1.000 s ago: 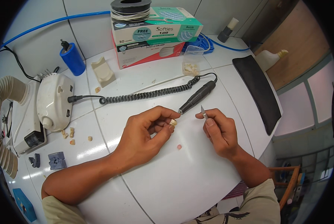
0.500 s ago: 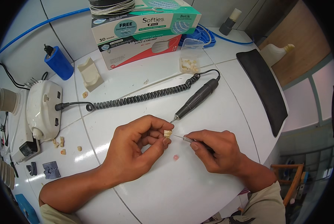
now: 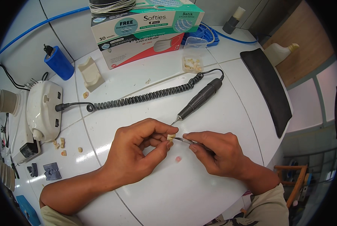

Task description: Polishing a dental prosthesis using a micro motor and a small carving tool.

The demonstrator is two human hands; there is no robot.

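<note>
Between the thumb and fingertips of my left hand (image 3: pixel 138 152) is a small cream-coloured piece shaped like a few joined teeth (image 3: pixel 171 137). My right hand (image 3: pixel 221 152) pinches a slim metal carving knife (image 3: pixel 180 139), its narrow blade pointing left. The blade's tip is at the right side of the tooth piece; whether it touches I cannot tell. Most of the knife's handle is hidden under my fingers. Just below, a small pink lump (image 3: pixel 178 159) lies on the white tiled table. Beyond my hands rests a black rotary handpiece (image 3: pixel 199 100) with a thin bur at its near end.
A coiled cord (image 3: pixel 142 97) links the handpiece to a cream control box (image 3: pixel 44 109) at the left. Small tooth-coloured pieces (image 3: pixel 62 142) and grey blocks (image 3: pixel 52 171) lie nearby. Mask boxes (image 3: pixel 144 49) and a clear container (image 3: pixel 192 64) stand behind; a black pad (image 3: pixel 266 92) is right.
The knife has turned, so its blade shows broader, and its tip is closer to the tooth piece. My left fingers and the piece have shifted slightly right.
</note>
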